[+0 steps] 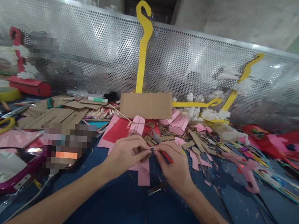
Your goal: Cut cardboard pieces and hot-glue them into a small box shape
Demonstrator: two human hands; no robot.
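My left hand (128, 150) and my right hand (173, 163) meet at the middle of the table, thumbs and fingers pinched together. Whatever lies between the fingertips is too small to make out. Just behind them stands a folded pink paper piece (137, 124) with pencil-like lines. Scissors (155, 136) show their blades beyond my fingers, and a red handle (168, 157) shows beside my right hand. Pink paper (143, 176) lies under my left hand. Farther back, a tall yellow hook-shaped strip (142, 57) rises behind an upright cardboard panel (146, 105).
A pink glue gun (243, 168) with a black cord lies at the right. Cardboard scraps (54, 119), a glue stick (97, 99) and yellow tape (2, 94) are at the left. Cotton-covered yellow hooks (236, 92) stand before the perforated metal screen (189, 56).
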